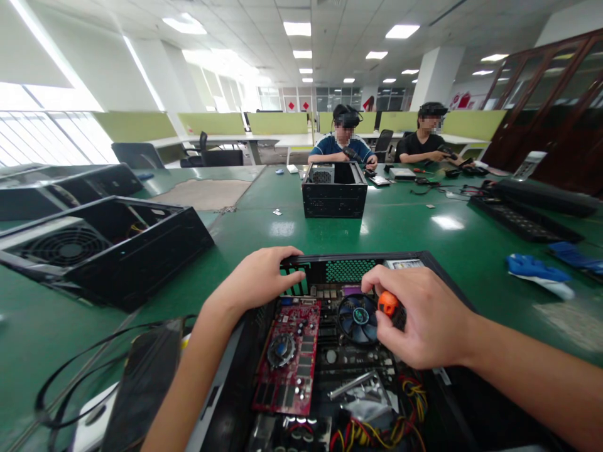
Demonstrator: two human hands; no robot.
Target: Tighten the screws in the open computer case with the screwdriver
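An opened black computer case lies in front of me, its insides facing up. My left hand grips its far left edge, fingers over the rim and thumb on the inner side. In my right hand is a screwdriver; only its orange and black handle end shows, and the shaft is hidden. This hand hovers over the case beside the round black cooling fan. A red graphics card sits on the left inside the case. Coloured cables and a silver metal part are nearer me.
Another open case stands on the left, and a smaller black case stands ahead. Two people work across the green table. Blue-and-white gloves and a long black panel lie right. Black cable loops near my left arm.
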